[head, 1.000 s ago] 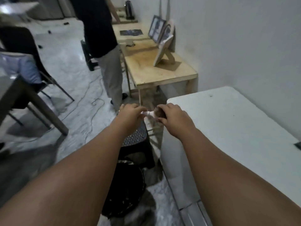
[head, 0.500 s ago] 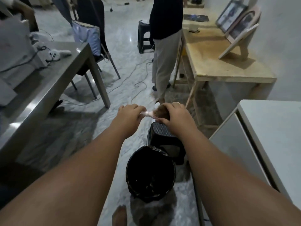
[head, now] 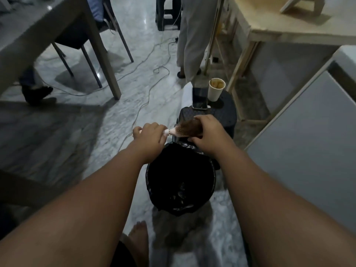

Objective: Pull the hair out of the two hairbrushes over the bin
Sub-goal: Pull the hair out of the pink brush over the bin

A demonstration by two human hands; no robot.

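- The marble floor [head: 57, 132] fills most of the view, pale and veined; cables [head: 146, 93] trail across it towards the top, where they run out of sight.
- A grey surface [head: 34, 29] stands at upper left, cut off by the frame; a wooden surface [head: 289, 31] at upper right is likewise cropped; a pale cabinet [head: 308, 151] runs off the right edge.
- A second person [head: 194, 35] stands at top centre, seen only from the waist down.
- The bin [head: 154, 178], lined with a black bag, sits on the floor between the two forearms; its inside is too dark to make out beyond a few glints.
- A dark stool [head: 225, 116] stands just beyond the bin, partly hidden by the right hand; on it rest a phone [head: 199, 98] and a paper cup [head: 216, 89].
- The left hand [head: 149, 134] is closed round the pale handle of the hairbrush [head: 178, 131]; most of the handle is hidden inside the fist.
- The right hand [head: 207, 133] covers the far end of the brush head, fingers [head: 200, 118] curled over it and clamped on the brown hair [head: 190, 127] matted in the bristles; the fingertips themselves are hidden.
- The hairbrush is held level above the far rim of the bin; only one brush is in sight.
- A bare foot [head: 138, 239] shows at the bottom edge.
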